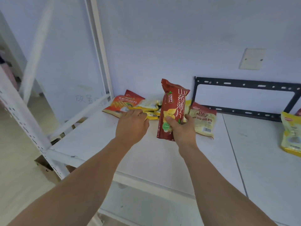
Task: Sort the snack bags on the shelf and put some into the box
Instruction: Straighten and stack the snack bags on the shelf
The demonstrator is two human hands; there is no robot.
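On the white shelf (146,152), the right hand (182,128) grips an upright red yam-crisp bag (172,108) while the left hand (132,123), fingers curled, touches the yellow bags (150,106) piled behind.

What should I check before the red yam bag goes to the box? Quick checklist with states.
1. Right hand grips the red yam bag near its lower end: ok.
2. Bag upright and lifted off the shelf: ok.
3. Left hand free for the next pick: cannot tell; its fingers reach the yellow bags.
4. Box location: cannot tell; only a cardboard corner shows below the shelf.
5. Remaining bags lie flat on the shelf: ok.
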